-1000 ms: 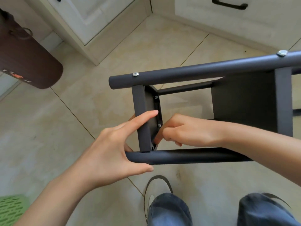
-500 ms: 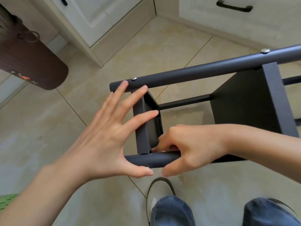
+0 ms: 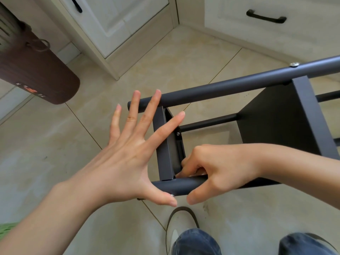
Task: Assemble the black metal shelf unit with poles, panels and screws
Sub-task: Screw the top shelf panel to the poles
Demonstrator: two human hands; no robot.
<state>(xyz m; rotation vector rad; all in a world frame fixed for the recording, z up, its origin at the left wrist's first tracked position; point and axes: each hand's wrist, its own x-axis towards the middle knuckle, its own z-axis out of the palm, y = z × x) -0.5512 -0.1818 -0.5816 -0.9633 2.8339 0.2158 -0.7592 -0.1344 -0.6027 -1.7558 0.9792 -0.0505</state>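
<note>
The black metal shelf unit (image 3: 276,122) lies on its side over the tiled floor. Its far pole (image 3: 230,87) runs from centre to the upper right, with a silver screw (image 3: 294,64) on it. The end panel (image 3: 163,144) joins it to the near pole (image 3: 176,185). My left hand (image 3: 128,155) is spread wide, fingers straight across the end panel and far pole, thumb under the near pole's end. My right hand (image 3: 213,168) grips the near pole, thumb below, fingers curled in at the panel's inner corner. A small screw (image 3: 178,133) shows inside the panel.
White cabinets with black handles (image 3: 265,16) stand along the back. A brown rolled mat (image 3: 36,70) lies at the upper left. A green basket corner (image 3: 7,230) is at the lower left. My shoe (image 3: 181,225) and jeans are below the shelf.
My left hand opened from a curled hold to a wide spread over the end panel. My right hand moved down onto the near pole and wrapped it. The shelf tilted slightly.
</note>
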